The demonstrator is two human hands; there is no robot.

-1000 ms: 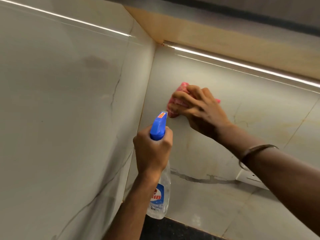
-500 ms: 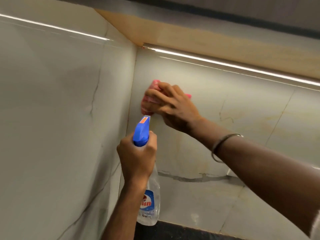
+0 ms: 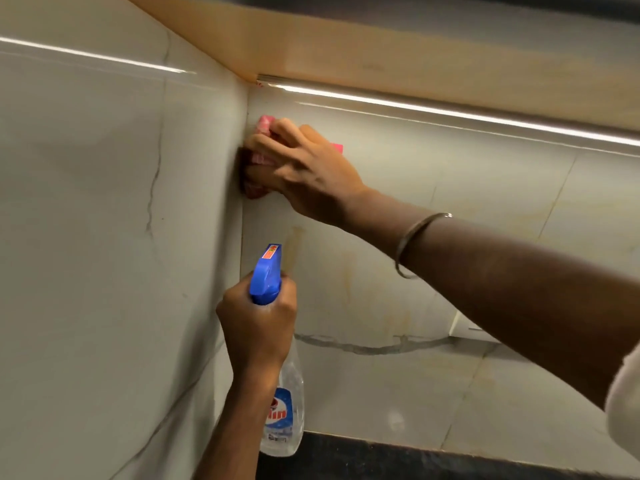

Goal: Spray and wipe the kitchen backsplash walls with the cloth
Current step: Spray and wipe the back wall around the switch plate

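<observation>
Where two glossy marble-look backsplash walls meet, the side wall (image 3: 86,237) fills 9 o'clock and the back wall (image 3: 467,209) fills 3 o'clock. The right hand (image 3: 308,171), at 11 o'clock, lies flat with its fingers (image 3: 266,147) slightly spread, pressing a pink cloth (image 3: 265,123) into the corner just under the wooden cabinet (image 3: 381,46). The left hand (image 3: 258,334), at 6 o'clock, curls its fingers round the neck of a clear spray bottle (image 3: 266,277). Yellowish drip streaks (image 3: 296,244) show at 6 o'clock from the cloth. Wiping well likely means firm, overlapping downward strokes through them.
</observation>
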